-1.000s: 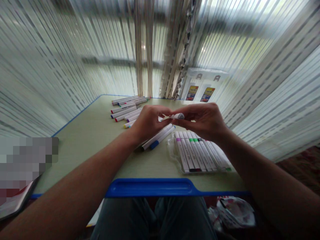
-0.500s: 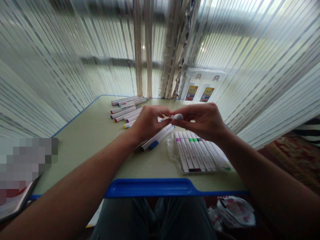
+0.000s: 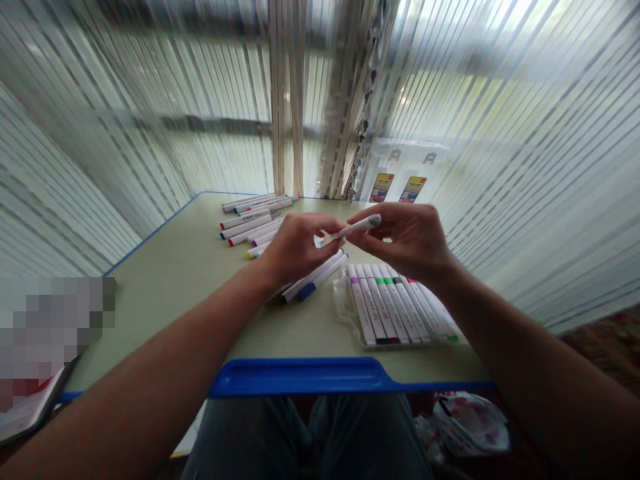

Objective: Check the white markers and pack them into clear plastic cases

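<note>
Marker (image 3: pixel 369 224), white with a greyish end, is held in the air above the far left side of the clear tray (image 3: pixel 346 305). Left hand (image 3: pixel 303 245): thumb and index finger pinch one end. Right hand (image 3: pixel 413 235): thumb and index close on the barrel — other fingers curled, partly hidden. Loose markers (image 3: pixel 246 219) lie left of the tray; a marker row (image 3: pixel 384 308) sits in it. Judged light, stiff, smooth — may roll between fingertips; best gripped mid-barrel.
</note>
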A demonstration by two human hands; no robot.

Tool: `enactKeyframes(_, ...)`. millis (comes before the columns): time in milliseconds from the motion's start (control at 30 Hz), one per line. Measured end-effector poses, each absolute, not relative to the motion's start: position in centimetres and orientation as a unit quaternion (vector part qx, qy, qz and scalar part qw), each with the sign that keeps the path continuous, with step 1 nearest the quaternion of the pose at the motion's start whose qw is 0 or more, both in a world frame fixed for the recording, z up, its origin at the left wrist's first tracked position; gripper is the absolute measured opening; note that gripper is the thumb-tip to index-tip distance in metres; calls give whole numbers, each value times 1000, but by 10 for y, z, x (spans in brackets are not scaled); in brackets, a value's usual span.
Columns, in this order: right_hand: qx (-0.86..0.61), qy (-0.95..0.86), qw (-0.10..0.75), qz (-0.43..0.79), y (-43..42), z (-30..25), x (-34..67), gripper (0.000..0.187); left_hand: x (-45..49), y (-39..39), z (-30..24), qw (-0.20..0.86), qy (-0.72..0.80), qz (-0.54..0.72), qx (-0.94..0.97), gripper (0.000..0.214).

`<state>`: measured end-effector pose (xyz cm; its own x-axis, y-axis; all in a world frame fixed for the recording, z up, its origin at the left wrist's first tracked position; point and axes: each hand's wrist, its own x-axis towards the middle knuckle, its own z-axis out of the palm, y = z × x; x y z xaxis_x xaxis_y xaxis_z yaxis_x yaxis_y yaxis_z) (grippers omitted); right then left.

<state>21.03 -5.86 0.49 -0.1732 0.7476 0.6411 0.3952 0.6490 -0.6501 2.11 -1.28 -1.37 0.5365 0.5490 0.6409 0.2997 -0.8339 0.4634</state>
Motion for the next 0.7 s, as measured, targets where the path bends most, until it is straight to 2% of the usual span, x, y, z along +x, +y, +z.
enactKeyframes(133,-390,-696,572,189,-54,6,216,14,20,-12,-12,191,270,427,842,18)
enactKeyframes(233,-406,-670,577,229,-48,8,223,13,19,-7,-12,258,280,457,804,22)
enactKeyframes(333,-433,-653,553,282,-46,11,227,16,17,-1,-13,329,285,499,750,27)
enactKeyframes(467,-456,-655,497,339,-48,14,224,17,17,0,-10,385,283,521,707,21)
enactKeyframes(700,-483,-639,432,415,-51,20,218,19,26,-6,0,353,296,483,745,21)
